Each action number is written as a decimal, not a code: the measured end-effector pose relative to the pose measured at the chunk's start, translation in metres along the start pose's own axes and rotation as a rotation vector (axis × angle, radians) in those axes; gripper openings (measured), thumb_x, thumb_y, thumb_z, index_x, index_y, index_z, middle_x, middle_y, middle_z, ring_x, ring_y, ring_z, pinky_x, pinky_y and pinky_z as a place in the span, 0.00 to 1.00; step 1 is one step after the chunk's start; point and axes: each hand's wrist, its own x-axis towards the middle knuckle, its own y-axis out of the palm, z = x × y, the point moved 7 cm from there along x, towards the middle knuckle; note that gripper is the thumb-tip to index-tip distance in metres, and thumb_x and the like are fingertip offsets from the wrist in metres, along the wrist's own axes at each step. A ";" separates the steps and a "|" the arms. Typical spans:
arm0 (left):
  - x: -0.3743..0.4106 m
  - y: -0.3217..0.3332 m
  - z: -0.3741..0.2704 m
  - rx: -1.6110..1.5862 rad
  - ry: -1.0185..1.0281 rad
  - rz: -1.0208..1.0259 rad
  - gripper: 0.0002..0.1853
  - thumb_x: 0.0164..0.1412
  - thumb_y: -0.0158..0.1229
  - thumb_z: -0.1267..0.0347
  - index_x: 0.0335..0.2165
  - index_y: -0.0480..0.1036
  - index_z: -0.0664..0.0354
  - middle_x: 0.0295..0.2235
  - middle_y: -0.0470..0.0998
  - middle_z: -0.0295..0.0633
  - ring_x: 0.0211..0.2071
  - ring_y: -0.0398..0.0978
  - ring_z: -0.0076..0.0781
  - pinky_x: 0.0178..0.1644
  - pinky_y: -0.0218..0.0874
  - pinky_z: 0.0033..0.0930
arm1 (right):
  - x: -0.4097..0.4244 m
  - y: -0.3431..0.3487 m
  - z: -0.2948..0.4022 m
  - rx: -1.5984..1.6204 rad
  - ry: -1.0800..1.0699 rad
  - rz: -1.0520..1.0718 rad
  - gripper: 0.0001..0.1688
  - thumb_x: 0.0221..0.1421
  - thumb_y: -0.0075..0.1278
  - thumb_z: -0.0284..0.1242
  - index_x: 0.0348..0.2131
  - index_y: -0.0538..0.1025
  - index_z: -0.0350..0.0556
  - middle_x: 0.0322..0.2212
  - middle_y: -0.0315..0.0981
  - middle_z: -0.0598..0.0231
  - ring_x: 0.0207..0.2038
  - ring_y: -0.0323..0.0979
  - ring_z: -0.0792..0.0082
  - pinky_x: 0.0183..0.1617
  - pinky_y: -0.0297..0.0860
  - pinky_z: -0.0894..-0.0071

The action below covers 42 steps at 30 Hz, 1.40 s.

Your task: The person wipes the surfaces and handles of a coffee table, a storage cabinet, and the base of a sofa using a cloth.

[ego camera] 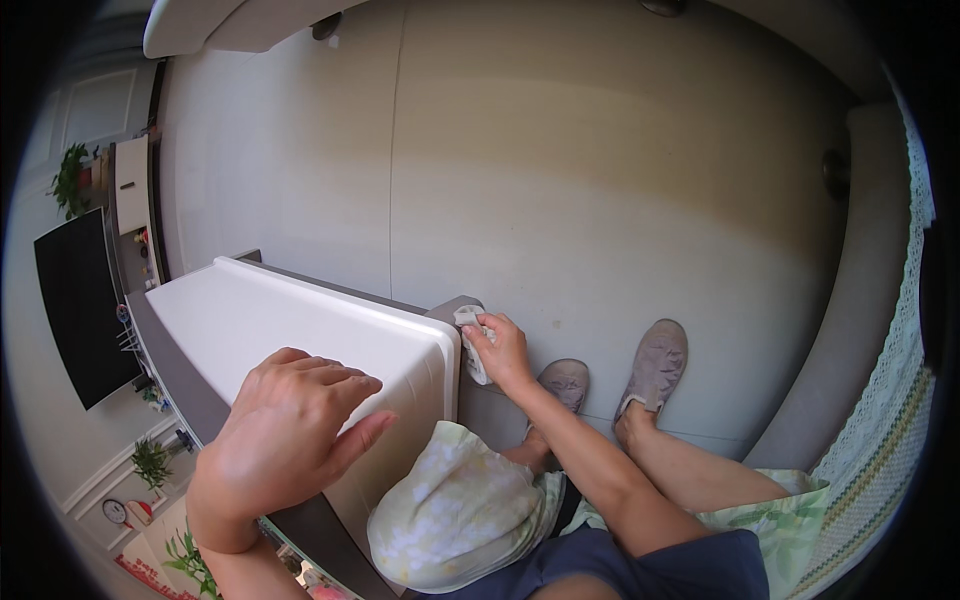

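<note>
My right hand [499, 349] pinches a crumpled whitish cloth [474, 360] at the lower corner of a white piece of furniture [322, 322] with dark grey trim. The cloth lies against the grey foot [452, 306] of that furniture, low near the floor. My left hand [277, 427] is raised in front of the white side panel, back towards me. Its fingers are bent and its thumb stands apart; no object shows in it, though the palm is hidden. Whether it touches the furniture's dark grey top edge [176, 360] cannot be made out.
My feet in greyish slip-on shoes [652, 367] stand on the pale tiled floor [525, 187]. A grey sofa base [817, 337] with a lace-edged cover [877, 435] runs along the right. At left are a television [82, 307] and potted plants [152, 461].
</note>
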 end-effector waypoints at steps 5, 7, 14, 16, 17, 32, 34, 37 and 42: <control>0.001 -0.003 -0.011 0.000 0.074 -0.056 0.14 0.56 0.58 0.63 0.32 0.78 0.65 0.29 0.80 0.47 0.33 0.77 0.44 0.45 0.64 0.39 | 0.032 0.001 -0.005 -0.267 -0.045 -0.062 0.18 0.51 0.57 0.37 0.36 0.79 0.42 0.32 0.74 0.52 0.36 0.73 0.49 0.39 0.69 0.57; 0.002 -0.004 -0.010 0.028 0.062 -0.061 0.14 0.56 0.58 0.63 0.32 0.78 0.65 0.29 0.80 0.47 0.33 0.77 0.43 0.45 0.64 0.39 | 0.042 0.001 -0.008 -0.326 -0.033 -0.082 0.17 0.51 0.56 0.37 0.36 0.79 0.42 0.33 0.74 0.52 0.36 0.73 0.49 0.39 0.69 0.57; -0.001 0.000 -0.001 0.022 0.022 -0.027 0.15 0.56 0.59 0.62 0.33 0.78 0.65 0.30 0.80 0.49 0.34 0.77 0.45 0.46 0.64 0.39 | 0.001 0.005 0.010 -0.008 0.006 0.024 0.17 0.50 0.58 0.38 0.35 0.80 0.43 0.32 0.74 0.52 0.36 0.73 0.48 0.39 0.69 0.56; 0.000 -0.003 -0.007 0.022 0.062 -0.060 0.15 0.56 0.58 0.62 0.32 0.78 0.66 0.28 0.80 0.49 0.33 0.77 0.45 0.46 0.64 0.38 | 0.008 0.000 0.011 -0.048 -0.026 -0.024 0.17 0.51 0.57 0.38 0.35 0.79 0.43 0.32 0.74 0.52 0.36 0.73 0.48 0.39 0.69 0.55; 0.000 -0.003 -0.009 0.019 0.075 -0.074 0.15 0.56 0.58 0.62 0.32 0.78 0.66 0.28 0.80 0.49 0.33 0.77 0.45 0.46 0.64 0.38 | 0.014 0.001 0.003 -0.103 -0.052 -0.066 0.16 0.52 0.56 0.37 0.35 0.79 0.43 0.32 0.74 0.52 0.36 0.73 0.47 0.39 0.69 0.55; -0.001 -0.003 -0.004 0.011 0.029 -0.051 0.15 0.55 0.60 0.62 0.35 0.78 0.64 0.32 0.80 0.48 0.36 0.77 0.45 0.48 0.62 0.40 | -0.022 0.021 -0.018 -0.009 -0.060 -0.242 0.13 0.57 0.49 0.30 0.37 0.66 0.40 0.31 0.68 0.45 0.36 0.67 0.41 0.37 0.64 0.47; 0.000 -0.006 -0.004 0.015 0.026 -0.073 0.15 0.55 0.60 0.62 0.35 0.79 0.63 0.32 0.80 0.49 0.36 0.77 0.45 0.48 0.62 0.40 | 0.004 0.019 -0.033 -0.116 0.037 -0.284 0.14 0.57 0.49 0.31 0.36 0.66 0.39 0.31 0.68 0.44 0.36 0.67 0.41 0.38 0.64 0.48; 0.002 -0.006 0.003 0.007 -0.020 -0.054 0.15 0.55 0.60 0.62 0.35 0.79 0.63 0.32 0.80 0.49 0.36 0.76 0.47 0.49 0.61 0.40 | 0.014 0.015 -0.034 -0.090 0.099 -0.298 0.13 0.57 0.49 0.31 0.36 0.66 0.38 0.31 0.69 0.43 0.36 0.68 0.42 0.38 0.64 0.48; 0.000 -0.005 0.008 0.011 -0.064 -0.039 0.15 0.56 0.60 0.62 0.35 0.79 0.63 0.33 0.81 0.49 0.36 0.76 0.47 0.49 0.60 0.40 | -0.033 0.023 0.002 0.096 -0.039 -0.219 0.12 0.57 0.50 0.29 0.33 0.66 0.37 0.28 0.68 0.47 0.33 0.67 0.45 0.38 0.65 0.56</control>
